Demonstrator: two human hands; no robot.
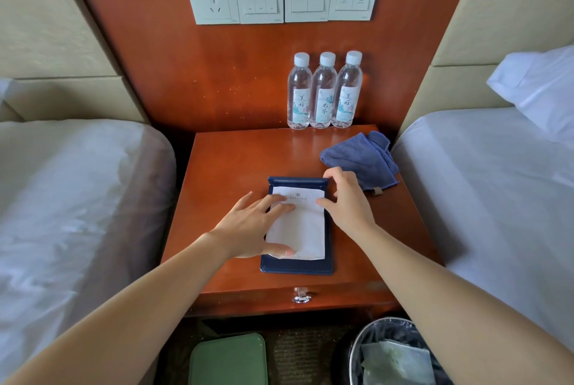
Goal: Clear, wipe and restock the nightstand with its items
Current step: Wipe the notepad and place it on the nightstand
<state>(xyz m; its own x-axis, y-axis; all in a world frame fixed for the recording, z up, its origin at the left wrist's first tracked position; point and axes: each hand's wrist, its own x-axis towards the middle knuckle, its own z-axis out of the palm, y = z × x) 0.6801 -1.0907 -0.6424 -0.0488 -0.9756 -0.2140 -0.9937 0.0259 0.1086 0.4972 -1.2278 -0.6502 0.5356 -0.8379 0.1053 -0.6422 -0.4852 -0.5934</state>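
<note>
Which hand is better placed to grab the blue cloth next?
Right hand: it is next to the blue cloth; the left hand lies flat on the notepad paper, farther away.

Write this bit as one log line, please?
left hand presses paper | right hand holds blue holder top | bottles, cloth on nightstand

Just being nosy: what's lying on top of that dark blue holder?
White notepaper with a small printed heading lies on the blue holder. The left hand presses it; the right hand touches the holder's top corner. Whatever is beneath paper and hands is hidden.
</note>
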